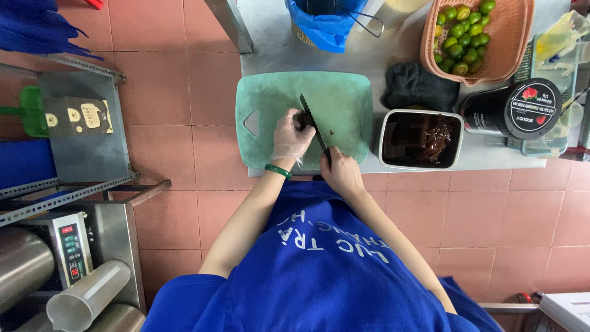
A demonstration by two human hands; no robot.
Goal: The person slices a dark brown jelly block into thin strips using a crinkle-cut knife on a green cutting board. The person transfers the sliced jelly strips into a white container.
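On the metal counter lies a green cutting board [270,98]. My left hand [290,136], in a thin clear glove with a green band at the wrist, presses down on a small dark fruit [303,118] in the board's middle. My right hand [342,173] grips the handle of a serrated black knife [312,125]. The blade lies across the fruit, right beside my left fingers. A tiny dark scrap [331,131] sits on the board to the right of the blade.
Right of the board stands a white rectangular tub [420,139] of dark pieces, then a black-lidded round jar [515,110]. Behind are a dark cloth [419,86], a pink basket of green limes [473,38] and a blue bag [326,23]. A metal machine [61,258] stands at left.
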